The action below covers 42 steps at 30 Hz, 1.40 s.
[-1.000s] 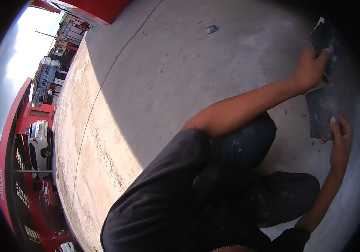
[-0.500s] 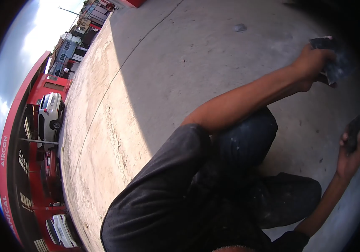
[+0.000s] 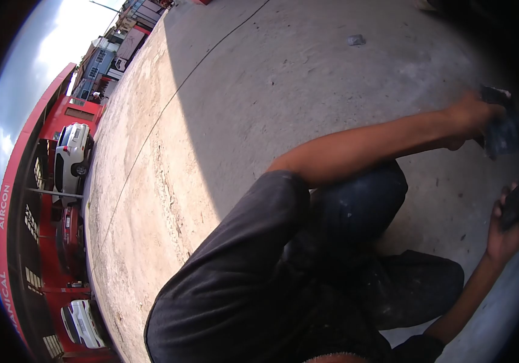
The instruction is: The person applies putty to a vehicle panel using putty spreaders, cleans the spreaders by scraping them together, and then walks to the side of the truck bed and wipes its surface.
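Note:
My left hand (image 3: 470, 114), at the end of the arm stretched across the view, is closed round a dark flat tool (image 3: 502, 132) with a dusty grey face. Below it, near the right edge, my right hand (image 3: 507, 227) grips a dark flat plate (image 3: 517, 202), seen nearly edge-on with the fingers round its side. Shadow hides part of both objects. They are held apart above the grey concrete floor (image 3: 308, 97).
A small grey lump (image 3: 356, 40) lies on the floor. My bent knees (image 3: 362, 206) are below the arms. A sunlit strip (image 3: 144, 199), parked white cars (image 3: 72, 157), a red building (image 3: 14, 199) and a distant person (image 3: 96, 95) appear at left.
The plate has moved away from the left hand's tool and turned edge-on. Both hands are farther right, and the left hand is lower. The view has shifted, showing more of the red building.

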Each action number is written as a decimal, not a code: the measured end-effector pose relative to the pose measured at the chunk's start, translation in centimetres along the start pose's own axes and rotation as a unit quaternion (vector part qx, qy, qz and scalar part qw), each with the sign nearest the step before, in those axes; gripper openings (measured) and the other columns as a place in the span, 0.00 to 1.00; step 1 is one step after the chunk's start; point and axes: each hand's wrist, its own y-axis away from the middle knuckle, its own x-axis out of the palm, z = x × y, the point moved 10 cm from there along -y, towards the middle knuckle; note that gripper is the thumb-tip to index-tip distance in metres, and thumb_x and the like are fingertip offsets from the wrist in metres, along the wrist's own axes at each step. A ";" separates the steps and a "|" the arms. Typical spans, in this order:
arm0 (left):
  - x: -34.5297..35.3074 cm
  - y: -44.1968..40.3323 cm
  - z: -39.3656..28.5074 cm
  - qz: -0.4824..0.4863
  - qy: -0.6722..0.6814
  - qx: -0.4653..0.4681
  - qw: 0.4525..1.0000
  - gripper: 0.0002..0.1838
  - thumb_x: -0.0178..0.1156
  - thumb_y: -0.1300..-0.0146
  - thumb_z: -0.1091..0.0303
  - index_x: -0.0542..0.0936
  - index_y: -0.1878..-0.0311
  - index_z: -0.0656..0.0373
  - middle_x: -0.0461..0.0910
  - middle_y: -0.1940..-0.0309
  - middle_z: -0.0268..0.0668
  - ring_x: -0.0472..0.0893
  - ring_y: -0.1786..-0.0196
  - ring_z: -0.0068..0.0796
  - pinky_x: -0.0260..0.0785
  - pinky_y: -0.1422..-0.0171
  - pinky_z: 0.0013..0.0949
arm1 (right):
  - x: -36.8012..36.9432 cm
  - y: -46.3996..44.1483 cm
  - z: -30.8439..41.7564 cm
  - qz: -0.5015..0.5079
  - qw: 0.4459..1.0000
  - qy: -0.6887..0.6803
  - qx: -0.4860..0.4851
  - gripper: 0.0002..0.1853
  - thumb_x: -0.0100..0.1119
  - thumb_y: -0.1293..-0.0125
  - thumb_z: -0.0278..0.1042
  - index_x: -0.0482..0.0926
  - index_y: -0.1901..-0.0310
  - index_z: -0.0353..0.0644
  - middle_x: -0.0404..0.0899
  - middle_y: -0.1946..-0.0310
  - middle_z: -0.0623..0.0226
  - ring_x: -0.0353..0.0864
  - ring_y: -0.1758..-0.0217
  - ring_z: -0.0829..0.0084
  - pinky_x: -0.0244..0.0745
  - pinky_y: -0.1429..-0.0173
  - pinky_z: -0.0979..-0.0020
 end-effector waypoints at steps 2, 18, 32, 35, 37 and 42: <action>0.0 -0.7 1.0 -0.005 -0.009 0.002 1.000 0.19 0.58 0.30 0.69 0.74 0.40 0.69 0.84 0.54 0.47 0.87 0.55 0.41 0.83 0.53 0.46 | 0.5 0.0 0.1 0.011 1.000 -0.003 -0.004 0.26 0.47 0.18 0.42 0.61 0.28 0.34 0.73 0.46 0.58 0.74 0.54 0.71 0.77 0.63 0.75; 0.9 0.4 -0.2 0.014 -0.002 -0.017 1.000 0.18 0.58 0.29 0.66 0.77 0.42 0.68 0.84 0.51 0.44 0.85 0.50 0.37 0.78 0.43 0.44 | 0.0 -0.2 0.5 -0.019 1.000 -0.004 -0.004 0.23 0.48 0.18 0.40 0.65 0.29 0.36 0.76 0.45 0.61 0.74 0.58 0.74 0.76 0.66 0.76; 1.8 0.6 1.0 0.065 -0.112 -0.017 0.991 0.21 0.60 0.27 0.65 0.75 0.36 0.65 0.83 0.46 0.45 0.84 0.47 0.37 0.77 0.42 0.39 | 0.4 0.4 1.2 -0.045 0.999 -0.011 -0.006 0.20 0.50 0.19 0.40 0.70 0.34 0.36 0.79 0.49 0.62 0.75 0.60 0.76 0.74 0.67 0.77; 2.5 0.9 1.3 0.078 -0.191 -0.005 0.978 0.23 0.60 0.27 0.61 0.75 0.35 0.66 0.83 0.44 0.45 0.84 0.46 0.36 0.75 0.40 0.36 | 0.9 1.0 1.4 -0.104 0.995 -0.009 0.001 0.19 0.54 0.20 0.41 0.72 0.38 0.38 0.79 0.52 0.64 0.75 0.61 0.77 0.72 0.66 0.78; 3.1 1.3 1.3 0.093 -0.239 0.005 0.967 0.24 0.60 0.26 0.60 0.75 0.35 0.67 0.83 0.46 0.46 0.83 0.48 0.35 0.75 0.41 0.35 | 0.2 1.4 1.7 -0.156 0.988 0.011 0.008 0.19 0.57 0.22 0.43 0.74 0.39 0.39 0.79 0.55 0.65 0.75 0.61 0.77 0.71 0.66 0.78; 5.1 1.1 2.3 0.161 -0.246 0.013 0.956 0.23 0.57 0.26 0.59 0.77 0.39 0.68 0.83 0.57 0.42 0.81 0.59 0.29 0.75 0.54 0.35 | -0.6 3.1 2.7 -0.286 0.954 0.085 -0.007 0.20 0.65 0.28 0.45 0.76 0.43 0.41 0.78 0.58 0.69 0.77 0.59 0.79 0.70 0.62 0.78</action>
